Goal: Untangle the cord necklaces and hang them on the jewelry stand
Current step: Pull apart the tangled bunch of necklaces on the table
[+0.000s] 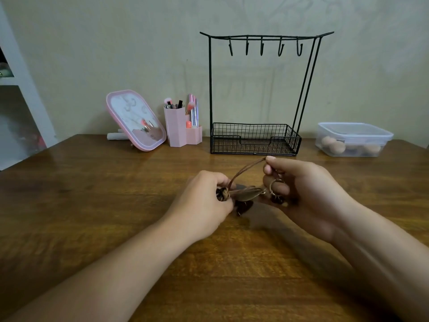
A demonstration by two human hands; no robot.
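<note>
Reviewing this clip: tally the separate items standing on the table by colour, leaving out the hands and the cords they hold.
Pink: 2, the mirror and the brush holder
Black: 1, the jewelry stand, hooks bare
Clear: 1, the lidded container
Total: 4

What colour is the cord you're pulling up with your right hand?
Brown. The cord shows best in the head view, pinched by the right hand.
</note>
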